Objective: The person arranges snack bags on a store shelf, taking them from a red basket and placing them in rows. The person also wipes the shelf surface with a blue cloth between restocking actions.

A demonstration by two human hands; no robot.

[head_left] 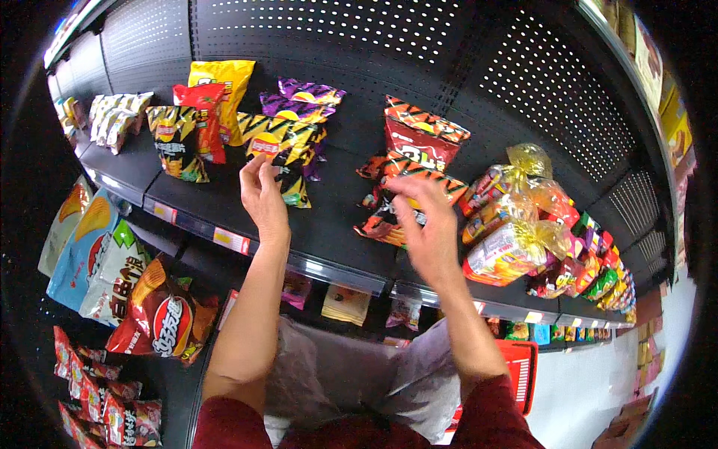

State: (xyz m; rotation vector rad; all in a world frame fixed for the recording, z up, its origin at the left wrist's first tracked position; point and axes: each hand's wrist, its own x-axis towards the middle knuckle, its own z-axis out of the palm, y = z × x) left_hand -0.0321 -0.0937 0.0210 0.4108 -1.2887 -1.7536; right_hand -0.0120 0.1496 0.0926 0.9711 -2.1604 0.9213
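Observation:
My left hand (263, 196) is raised at the shelf front, fingers loosely bent with nothing held. Its fingertips overlap the lower part of a yellow-and-black striped chip bag (288, 137); whether they touch it I cannot tell. Behind that bag stand purple-and-black chip bags (310, 91). My right hand (432, 236), slightly blurred, has thumb and fingers apart in front of an orange-and-black striped bag (380, 228), partly hiding it. A dark red snack bag (421, 142) stands upright behind.
Left on the shelf (329, 239) are a black bag (176, 142), a red bag (203, 112) and a yellow bag (238, 86). Gold-tied snack packs (501, 251) sit at right. Larger bags (161, 314) fill the lower left shelf. A red basket (516, 374) is on the floor.

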